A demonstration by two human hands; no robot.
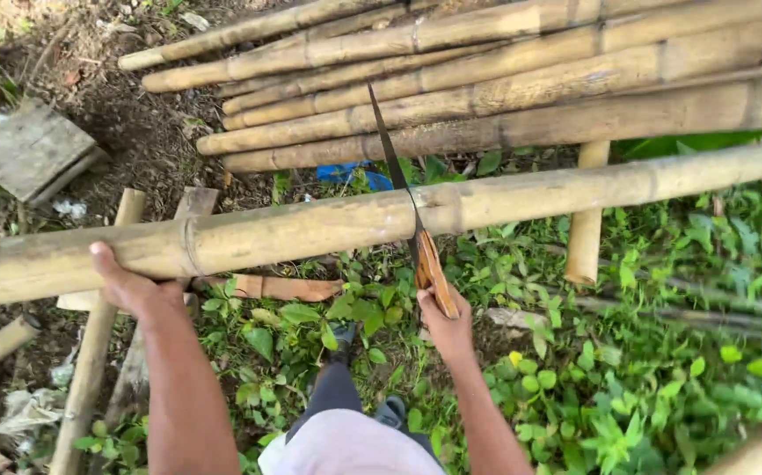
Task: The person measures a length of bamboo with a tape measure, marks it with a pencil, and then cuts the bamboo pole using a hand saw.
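Seen from above, a person stands on leafy ground facing a long bamboo pole (328, 224) that runs across the whole view, lying crosswise on two shorter bamboo supports (585, 237), its right end tilted slightly up. The left hand (130, 286) presses against the near side of the pole, left of its raised node ring, thumb up on the curve and fingers out of sight beneath, so its grip steadies the pole rather than fully closing round it. The right hand (447, 330), nearer the person than the pole, is clenched around the wooden handle of a hand saw (398, 189). The thin dark blade crosses over the top of the pole just right of the node, its tip reaching toward the stack of bamboo poles (504, 79) lying beyond. Judging by this, the cut is at an early stage: the pole looks whole on both sides of the blade, no sagging or severed end shows, and how deep the teeth sit cannot be told. The pole is thick, pale yellow-tan, dry and smudged with grey, with ringed joints along its length. A weathered wooden board (33, 149) lies on bare soil beyond the pole's left end.
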